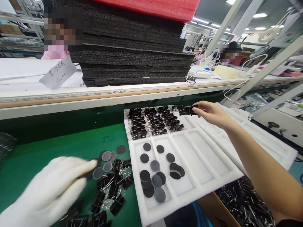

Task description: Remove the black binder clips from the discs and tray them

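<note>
My right hand [210,113] is bare and reaches over the far end of a white foam tray [208,170], fingers pinched on a black binder clip [188,110]. Rows of black binder clips [155,121] fill the tray's far compartments. Dark round discs [155,175] lie in its near left compartments. My left hand [53,189] wears a white glove and hovers, blurred, over a loose pile of binder clips [113,189] and grey discs [106,159] on the green mat [59,148]; its fingers seem pinched on something dark.
A tall stack of black foam sheets [132,47] with red foam on top stands on the white shelf [94,94] behind. A paper tag [58,74] leans there. A box of clips [246,201] sits at lower right. Other people work beyond the shelf.
</note>
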Motion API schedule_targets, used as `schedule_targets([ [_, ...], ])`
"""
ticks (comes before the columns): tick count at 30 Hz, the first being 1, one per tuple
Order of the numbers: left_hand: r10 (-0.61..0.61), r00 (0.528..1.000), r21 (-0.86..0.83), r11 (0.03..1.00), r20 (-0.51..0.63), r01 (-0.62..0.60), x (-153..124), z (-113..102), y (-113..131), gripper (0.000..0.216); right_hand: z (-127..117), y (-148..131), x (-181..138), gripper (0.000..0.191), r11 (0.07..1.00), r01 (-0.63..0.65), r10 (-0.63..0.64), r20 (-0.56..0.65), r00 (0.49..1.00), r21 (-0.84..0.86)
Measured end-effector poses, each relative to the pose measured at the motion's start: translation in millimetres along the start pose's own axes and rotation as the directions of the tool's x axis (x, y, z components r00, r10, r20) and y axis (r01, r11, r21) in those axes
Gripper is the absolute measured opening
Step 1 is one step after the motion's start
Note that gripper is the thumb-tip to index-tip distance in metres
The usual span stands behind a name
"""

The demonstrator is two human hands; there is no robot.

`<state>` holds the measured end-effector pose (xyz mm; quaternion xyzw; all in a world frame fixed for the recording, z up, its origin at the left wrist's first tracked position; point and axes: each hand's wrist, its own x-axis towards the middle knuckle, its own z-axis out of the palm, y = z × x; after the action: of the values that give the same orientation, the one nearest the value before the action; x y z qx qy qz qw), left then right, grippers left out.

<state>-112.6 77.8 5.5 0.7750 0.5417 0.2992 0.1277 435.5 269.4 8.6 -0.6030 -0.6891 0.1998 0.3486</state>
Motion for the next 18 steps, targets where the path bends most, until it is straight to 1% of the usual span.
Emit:
schedule_targets([
  [1,0.099,0.994,0.069,0.992,0.045,-0.102,18,10,20,0.041,6,-22,-13,0.051,0.998,-0.009,0.007,0.038,0.999,0.059],
  [2,0.112,0.992,0.102,0.988,0.056,-0.118,37,20,39,0.043,15,-45,-27,0.05,0.992,-0.021,0.009,0.102,0.995,0.123],
  [3,0.086,0.994,0.112,0.989,0.065,-0.093,55,29,57,0.046,26,-67,-41,0.048,0.981,-0.034,0.0,0.175,0.985,0.19],
  [4,0.035,0.995,0.108,0.993,0.094,-0.046,72,37,73,0.052,40,-88,-55,0.045,0.966,-0.051,-0.015,0.252,0.968,0.253],
  [5,-0.031,0.986,0.094,0.995,0.162,0.016,86,44,86,0.059,54,-108,-67,0.042,0.949,-0.07,-0.036,0.327,0.944,0.308],
  [6,-0.075,0.971,0.066,0.996,0.228,0.062,97,49,94,0.065,69,-126,-78,0.04,0.933,-0.103,-0.048,0.402,0.914,0.345],
  [7,-0.09,0.951,0.044,0.996,0.296,0.081,104,52,97,0.063,84,-142,-87,0.038,0.921,-0.131,-0.055,0.455,0.889,0.368],
  [8,-0.099,0.927,0.046,0.995,0.362,0.088,108,54,95,0.057,98,-156,-92,0.037,0.911,-0.154,-0.06,0.492,0.869,0.384],
  [10,-0.144,0.895,0.03,0.989,0.423,0.145,107,50,78,0.05,128,-177,-94,0.033,0.892,-0.186,-0.066,0.526,0.848,0.412],
  [13,-0.301,0.861,-0.055,0.934,0.411,0.353,91,34,33,0.053,179,-198,-77,0.03,0.873,-0.211,-0.088,0.569,0.818,0.439],
  [15,-0.402,0.823,-0.135,0.863,0.401,0.487,77,22,-2,0.053,221,-209,-59,0.038,0.913,-0.181,-0.082,0.6,0.796,0.365],
  [16,-0.444,0.805,-0.165,0.827,0.394,0.537,71,18,-20,0.053,244,-216,-49,0.043,0.938,-0.153,-0.07,0.6,0.797,0.311],
  [18,-0.508,0.772,-0.2,0.77,0.382,0.606,62,11,-52,0.053,287,-228,-32,0.049,0.97,-0.112,-0.034,0.57,0.821,0.218],
])
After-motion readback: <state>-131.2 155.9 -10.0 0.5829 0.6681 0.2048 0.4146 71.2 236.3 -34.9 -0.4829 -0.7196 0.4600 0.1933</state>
